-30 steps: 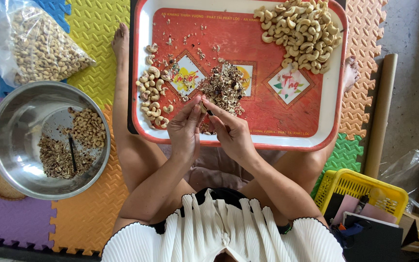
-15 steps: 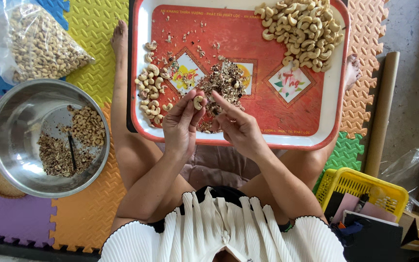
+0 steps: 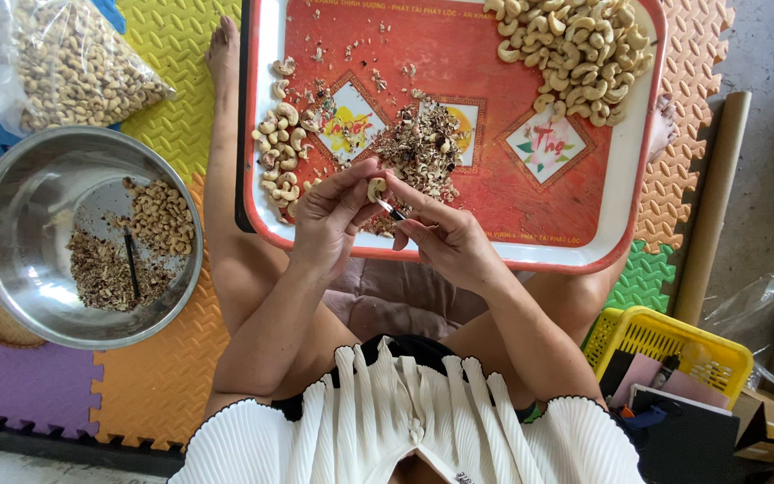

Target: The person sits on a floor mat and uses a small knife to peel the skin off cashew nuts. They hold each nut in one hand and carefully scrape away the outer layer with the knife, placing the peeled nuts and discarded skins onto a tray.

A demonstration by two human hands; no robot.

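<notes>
Person seated on the foam mat floor (image 3: 163,376), legs out under a red tray (image 3: 584,224) with a white rim. White pleated top nearest the camera; forearms run forward and meet over the tray's near edge.

Left hand (image 3: 329,220): fingers curled, thumb and fingertips pinching a single pale cashew nut (image 3: 375,187). The nut sits at the top of the fingers, raised just above the tray, directly ahead of the body's midline.

Right hand (image 3: 445,237): closed around a small thin knife (image 3: 390,209), dark handle mostly buried in the fist, short bright tip showing. The tip points left and a little away, toward the nut, and touches it or is just short of it; cannot tell which. The blade's long axis runs from the right fist up-left to the nut. The two hands are almost touching, the nut between them, on the left hand's side.

Just beyond the hands: a brown heap of peelings (image 3: 423,148) at tray centre. Left of it, near the left hand, a loose cluster of cashews (image 3: 281,157). Far right corner of the tray: a larger pile of cashews (image 3: 575,45), well apart from both hands.

Off the tray, to the left: a steel bowl (image 3: 20,197) holding nuts, peelings and a dark stick. Beyond it, a clear bag of cashews (image 3: 73,58). Right, near: a yellow basket (image 3: 674,345).
</notes>
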